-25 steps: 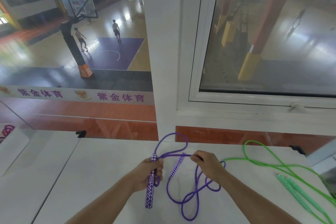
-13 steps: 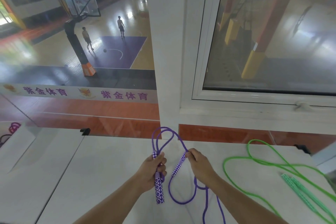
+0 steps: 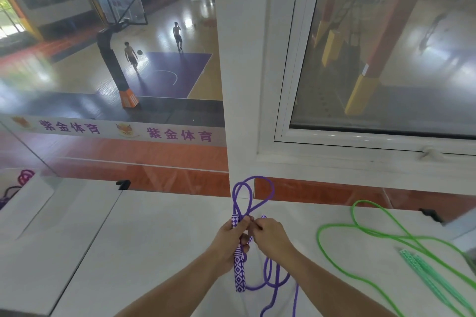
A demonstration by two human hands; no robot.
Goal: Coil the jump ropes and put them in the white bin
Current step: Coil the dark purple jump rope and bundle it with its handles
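Ropes: 1 purple rope point(image 3: 258, 188) in both hands, 1 green rope point(image 3: 334, 229) on table point(image 3: 144, 239).

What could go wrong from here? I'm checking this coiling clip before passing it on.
Most of the purple rope hangs uncoiled below the hands, so it may tangle as more loops are added. The left hand grips one handle and the loops together while the right hand pinches beside it; a slip could spill the loops. The green rope lies close by on the table and could snag.
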